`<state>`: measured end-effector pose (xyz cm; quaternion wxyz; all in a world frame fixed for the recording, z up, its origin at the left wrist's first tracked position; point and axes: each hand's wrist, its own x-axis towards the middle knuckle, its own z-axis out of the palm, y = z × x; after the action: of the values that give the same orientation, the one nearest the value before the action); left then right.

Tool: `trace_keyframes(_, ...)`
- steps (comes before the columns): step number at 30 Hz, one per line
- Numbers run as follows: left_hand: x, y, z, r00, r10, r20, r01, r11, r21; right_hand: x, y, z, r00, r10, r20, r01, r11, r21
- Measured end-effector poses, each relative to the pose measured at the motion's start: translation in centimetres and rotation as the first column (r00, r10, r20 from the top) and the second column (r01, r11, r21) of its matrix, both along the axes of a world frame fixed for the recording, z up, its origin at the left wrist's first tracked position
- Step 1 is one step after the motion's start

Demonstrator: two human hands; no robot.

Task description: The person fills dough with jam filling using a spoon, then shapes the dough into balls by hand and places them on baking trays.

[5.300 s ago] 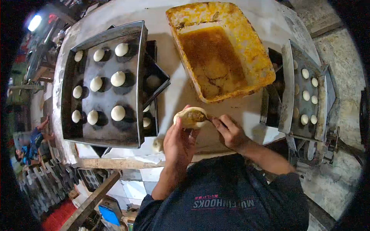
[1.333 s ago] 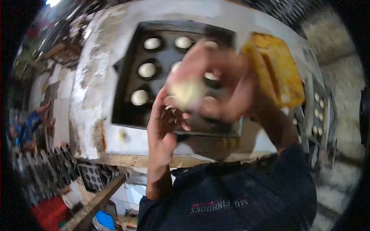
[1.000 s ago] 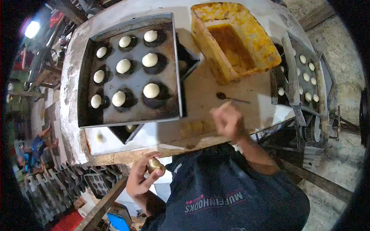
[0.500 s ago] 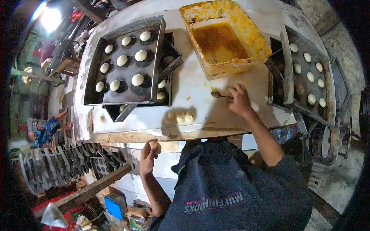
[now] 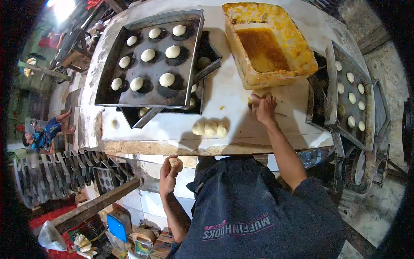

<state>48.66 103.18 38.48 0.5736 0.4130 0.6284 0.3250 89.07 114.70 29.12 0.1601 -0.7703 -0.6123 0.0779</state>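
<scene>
Firstly, at the far left, one other person (image 5: 52, 129) in blue appears small and warped, hard to make out. Next comes the left tray (image 5: 151, 69) on the tabletop (image 5: 159, 129), holding nine pale dough rounds (image 5: 148, 55) in three rows of three; lower trays (image 5: 210, 68) beneath it are mostly covered, with only parts of more dough showing, so I cannot count those. Just off the tabletop's near edge, the left hand (image 5: 168, 177) has its fingers pinching one dough ball (image 5: 176, 163), which they partly hide. Three dough lumps (image 5: 210, 128) sit side by side, touching, on the tabletop. Farther back stands one yellow-smeared tub (image 5: 267, 80). Near its front wall, the right hand (image 5: 264, 108) is blurred, its fingers bent; whether they grip anything I cannot tell, and two thin dark streaks (image 5: 280, 115) beside it are too faint to name. Rightmost, another tray (image 5: 331, 86) shows eight pale rounds (image 5: 352, 99) clearly, while a dimmer shape among them stays unclear.
</scene>
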Motion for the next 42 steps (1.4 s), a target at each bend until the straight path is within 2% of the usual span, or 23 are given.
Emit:
trace_keyframes(1, -1.0, 0.4, -0.8, 0.999, -0.020, 0.037, 0.021, 0.999, -0.029, 1.2, -0.1, -6.1, 0.987, -0.115, 0.112, 0.102, 0.988, 0.117)
trace_keyframes(5, -3.3, 3.4, -1.3, 0.993, -0.072, 0.091, 0.075, 0.997, -0.033, 1.1, -0.2, -10.6, 0.982, -0.171, 0.078, 0.145, 0.954, 0.264)
trace_keyframes(7, -5.5, 5.1, -1.8, 0.982, -0.096, 0.161, 0.094, 0.995, 0.016, 1.0, 1.0, -11.5, 0.905, -0.087, -0.417, 0.246, 0.906, 0.346)
trace_keyframes(8, -6.6, 5.9, -2.2, 0.969, -0.106, 0.222, 0.094, 0.994, 0.065, 2.3, 1.8, -11.6, 0.912, -0.093, -0.400, 0.245, 0.905, 0.347)
trace_keyframes(10, -9.6, 7.1, -1.8, 0.976, -0.123, 0.180, 0.112, 0.991, 0.074, 5.3, 2.6, -11.3, 0.612, -0.283, -0.739, 0.119, 0.956, -0.268)
trace_keyframes(11, -10.7, 7.6, -0.2, 0.978, -0.121, 0.168, 0.107, 0.990, 0.093, 3.1, -0.2, -5.3, 0.622, -0.293, -0.726, 0.132, 0.953, -0.272)
trace_keyframes(13, -13.9, 8.4, 0.6, 0.988, -0.087, 0.128, 0.076, 0.993, 0.085, -6.0, 1.3, 9.4, -0.082, -0.135, -0.987, 0.192, 0.970, -0.148)
trace_keyframes(14, -15.9, 8.7, 0.3, 0.987, -0.081, 0.139, 0.067, 0.992, 0.104, -7.6, 0.9, 12.2, -0.070, -0.136, -0.988, 0.206, 0.967, -0.148)
trace_keyframes(16, -17.7, 10.1, 0.5, 0.984, 0.048, 0.170, -0.069, 0.990, 0.121, -11.0, 1.6, 16.2, -0.431, 0.106, -0.896, 0.041, 0.994, 0.098)
trace_keyframes(17, -19.2, 10.9, -1.0, 0.985, 0.070, 0.158, -0.089, 0.989, 0.118, -13.0, 2.7, 18.6, -0.432, 0.102, -0.896, 0.031, 0.995, 0.098)
trace_keyframes(19, -20.0, 13.1, -1.3, 0.994, 0.104, 0.015, -0.105, 0.975, 0.198, -18.2, 5.2, 22.2, -0.068, 0.241, -0.968, -0.128, 0.960, 0.248)
trace_keyframes(20, -20.6, 14.0, -2.4, 0.992, 0.095, -0.082, -0.076, 0.975, 0.210, -20.1, 6.7, 22.5, -0.069, 0.239, -0.968, -0.142, 0.959, 0.247)
trace_keyframes(21, -20.6, 14.8, -2.5, 0.984, 0.089, -0.152, -0.042, 0.957, 0.289, -21.8, 8.5, 22.7, 0.388, 0.385, -0.837, -0.331, 0.906, 0.263)
trace_keyframes(22, -21.0, 15.4, -3.7, 0.951, 0.088, -0.296, 0.010, 0.949, 0.314, -23.5, 10.3, 22.8, 0.706, 0.520, -0.480, -0.499, 0.847, 0.184)
trace_keyframes(23, -21.2, 16.0, -4.2, 0.938, 0.069, -0.341, 0.048, 0.945, 0.323, -24.9, 11.8, 22.1, 0.767, 0.566, -0.303, -0.544, 0.823, 0.161)
trace_keyframes(26, -21.1, 16.9, -6.5, 0.946, 0.041, -0.322, 0.071, 0.941, 0.330, -28.1, 16.8, 19.3, 0.813, 0.576, 0.088, -0.582, 0.803, 0.124)
trace_keyframes(28, -20.2, 17.1, -5.3, 0.872, 0.056, -0.486, 0.149, 0.916, 0.372, -28.7, 18.5, 15.7, 0.810, 0.465, 0.358, -0.517, 0.854, 0.060)
trace_keyframes(32, -19.8, 17.2, -5.7, 0.845, 0.074, -0.530, 0.173, 0.900, 0.401, -28.8, 19.8, 15.5, 0.738, 0.559, 0.379, -0.565, 0.818, -0.105)
trace_keyframes(34, -19.7, 17.4, -5.2, 0.766, 0.072, -0.638, 0.265, 0.870, 0.416, -27.6, 21.3, 18.1, 0.539, 0.817, 0.205, -0.650, 0.558, -0.517)
trace_keyframes(35, -19.7, 17.4, -5.0, 0.743, 0.067, -0.665, 0.291, 0.863, 0.412, -25.6, 21.0, 18.3, 0.482, 0.874, 0.057, -0.858, 0.484, -0.169)
trace_keyframes(36, -19.8, 17.4, -4.9, 0.742, 0.061, -0.667, 0.304, 0.857, 0.417, -23.8, 19.8, 18.4, 0.495, 0.867, 0.061, -0.852, 0.498, -0.164)
trace_keyframes(38, -19.5, 16.8, -4.8, 0.803, 0.267, -0.532, 0.101, 0.820, 0.563, -23.3, 15.9, 22.0, 0.877, 0.461, -0.134, -0.403, 0.859, 0.316)
trace_keyframes(42, -22.1, 17.1, -6.8, 0.722, 0.522, -0.455, -0.002, 0.658, 0.753, -15.6, 7.6, 22.0, 0.919, 0.097, -0.383, 0.103, 0.877, 0.470)
